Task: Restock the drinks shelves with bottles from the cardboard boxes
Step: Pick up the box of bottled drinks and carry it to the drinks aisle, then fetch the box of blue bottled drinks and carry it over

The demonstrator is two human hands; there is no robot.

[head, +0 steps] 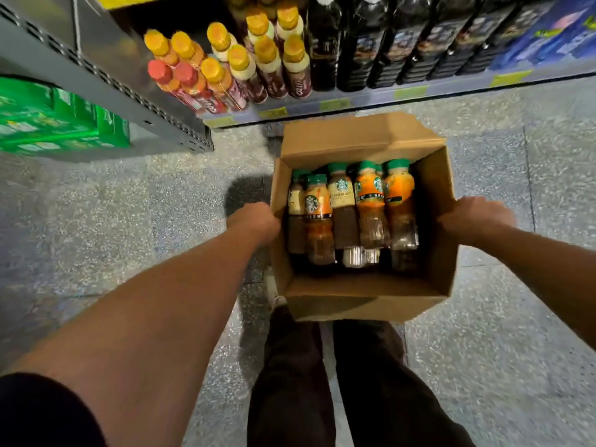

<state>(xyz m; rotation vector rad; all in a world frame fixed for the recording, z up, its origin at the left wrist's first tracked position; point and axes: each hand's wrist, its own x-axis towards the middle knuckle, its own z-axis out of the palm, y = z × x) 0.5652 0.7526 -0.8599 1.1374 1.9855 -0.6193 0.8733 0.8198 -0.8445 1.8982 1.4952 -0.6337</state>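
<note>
While the drinks shelf looms ahead, the cardboard box is carried above the floor, its side walls gripped by the left hand and right hand. Green-capped bottles are packed inside; a set-down is likely called for next, to free a hand.

dim overhead light, soft motion blur, wide-angle bending at the edges.

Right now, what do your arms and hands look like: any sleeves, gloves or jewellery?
Both hands are bare: no gloves on the left hand or the right hand, and no watch or band shows on either wrist. Both forearms are uncovered too. A black short sleeve covers the left upper arm; the right arm leaves the picture before any sleeve shows.
</note>
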